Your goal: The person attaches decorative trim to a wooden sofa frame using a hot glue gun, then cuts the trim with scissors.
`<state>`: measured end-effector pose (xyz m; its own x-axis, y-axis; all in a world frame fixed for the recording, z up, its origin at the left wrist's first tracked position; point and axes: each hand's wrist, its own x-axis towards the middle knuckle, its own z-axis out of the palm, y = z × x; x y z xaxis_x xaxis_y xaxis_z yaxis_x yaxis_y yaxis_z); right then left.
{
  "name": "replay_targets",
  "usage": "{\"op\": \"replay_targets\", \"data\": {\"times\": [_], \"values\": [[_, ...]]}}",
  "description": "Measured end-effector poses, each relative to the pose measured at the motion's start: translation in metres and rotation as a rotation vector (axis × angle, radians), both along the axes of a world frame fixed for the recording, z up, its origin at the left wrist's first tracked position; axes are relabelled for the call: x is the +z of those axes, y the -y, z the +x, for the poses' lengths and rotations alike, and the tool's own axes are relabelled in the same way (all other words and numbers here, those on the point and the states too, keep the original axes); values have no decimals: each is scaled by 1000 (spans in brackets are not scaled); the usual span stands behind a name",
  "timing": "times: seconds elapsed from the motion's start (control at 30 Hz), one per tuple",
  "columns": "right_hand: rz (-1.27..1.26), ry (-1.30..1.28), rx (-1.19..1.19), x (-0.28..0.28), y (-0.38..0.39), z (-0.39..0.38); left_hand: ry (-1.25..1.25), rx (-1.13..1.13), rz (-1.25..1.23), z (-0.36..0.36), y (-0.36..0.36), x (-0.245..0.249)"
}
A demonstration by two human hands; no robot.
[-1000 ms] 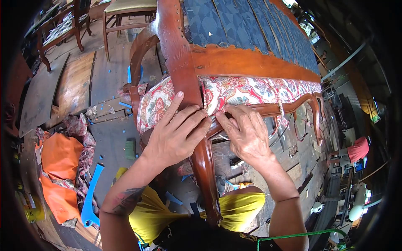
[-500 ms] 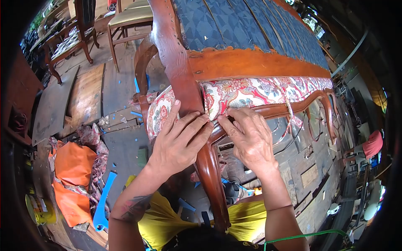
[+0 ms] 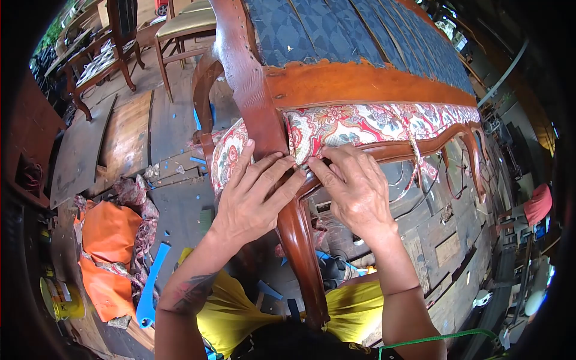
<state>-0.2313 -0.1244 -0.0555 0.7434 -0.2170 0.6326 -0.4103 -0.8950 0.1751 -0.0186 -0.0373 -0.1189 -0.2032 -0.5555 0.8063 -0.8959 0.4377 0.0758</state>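
Fabric [image 3: 360, 125] lies at my fingertips, my left hand [image 3: 255, 195] spread, my right hand [image 3: 359, 192] curled, and I cannot tell whether either grips its edge.

Wooden settee [image 3: 372, 85]: reddish-brown, glossy, near corner at mid-view. From this corner, 1 post [image 3: 246, 78] extends toward 11 o'clock; 1 curved leg [image 3: 297, 249], toward 6 o'clock. Red-and-cream floral seat upholstery [image 3: 348, 125] runs between 2 and 3 o'clock. Blue patterned back fabric [image 3: 336, 33], lower edge ragged, lies toward 1 o'clock. Floral strip [image 3: 415, 157] hangs at 3 o'clock.
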Motion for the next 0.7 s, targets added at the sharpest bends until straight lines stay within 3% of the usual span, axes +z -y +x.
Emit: {"op": "replay_targets", "data": {"times": [0.7], "values": [[25, -35, -16, -2, 0, -4, -80, -7, 12, -2, -1, -4]]}}
